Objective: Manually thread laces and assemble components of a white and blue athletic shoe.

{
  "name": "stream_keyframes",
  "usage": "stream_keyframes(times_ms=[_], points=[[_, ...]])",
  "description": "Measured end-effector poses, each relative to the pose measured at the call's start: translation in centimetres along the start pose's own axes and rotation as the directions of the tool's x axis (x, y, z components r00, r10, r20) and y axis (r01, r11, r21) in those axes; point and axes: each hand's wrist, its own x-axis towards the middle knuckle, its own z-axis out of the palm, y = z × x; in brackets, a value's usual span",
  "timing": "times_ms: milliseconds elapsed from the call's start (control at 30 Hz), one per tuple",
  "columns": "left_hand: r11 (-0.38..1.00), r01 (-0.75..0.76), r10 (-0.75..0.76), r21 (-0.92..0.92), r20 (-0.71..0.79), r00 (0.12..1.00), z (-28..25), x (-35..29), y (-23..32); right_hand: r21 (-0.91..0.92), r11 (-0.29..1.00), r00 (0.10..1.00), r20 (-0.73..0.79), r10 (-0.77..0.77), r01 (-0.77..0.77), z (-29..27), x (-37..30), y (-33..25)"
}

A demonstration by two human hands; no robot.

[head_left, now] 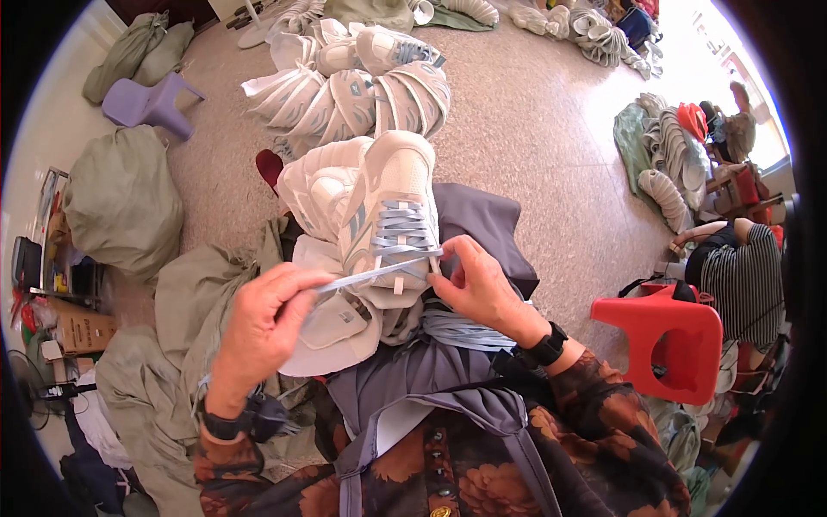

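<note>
A white sneaker [398, 168] with grey-blue trim rests toe-away in front of my lap, its light blue shoelace [403, 226] threaded across the front. My left hand [267, 319] pinches one length of the lace and draws it taut to the left of the shoe. At the shoe's right upper edge, near the top eyelets, my right hand [472, 280] has thumb and fingers closed on the lace. More white shoe uppers [323, 185] lie against the sneaker's left side. A bundle of loose light blue laces [461, 327] lies across my lap below my right hand.
Beyond the sneaker, stacked white shoe uppers [353, 103] lie on the speckled floor [534, 129]. Grey-green sacks [125, 202] and a purple stool [155, 102] stand left. A red plastic chair [668, 340] is at right, near another person in a striped top [741, 276].
</note>
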Motion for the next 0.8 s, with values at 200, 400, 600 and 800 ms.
stream_keyframes(times_ms=[200, 400, 600, 800], points=[[0.805, -0.027, 0.079, 0.593, -0.063, 0.995, -5.6, -1.7, -3.4, 0.019, 0.999, 0.986, 0.160, 0.044, -0.048, -0.2, -0.8, 0.1], [0.826, 0.114, -0.005, 0.552, -0.195, 0.981, -8.7, -3.2, -8.9, -0.071, 0.960, 0.951, 0.171, -0.257, 0.272, -0.2, -1.3, 2.9], [0.790, 0.208, -0.001, 0.576, -0.338, 0.941, -10.9, -3.0, -10.6, 0.331, 0.894, 0.913, 0.370, 0.170, -0.300, -3.1, -2.4, 0.6], [0.866, 0.213, -0.029, 0.452, -0.380, 0.924, -3.3, -1.4, -12.0, 0.673, 0.717, 0.983, 0.147, 0.111, -0.182, -6.7, -3.1, -1.6]])
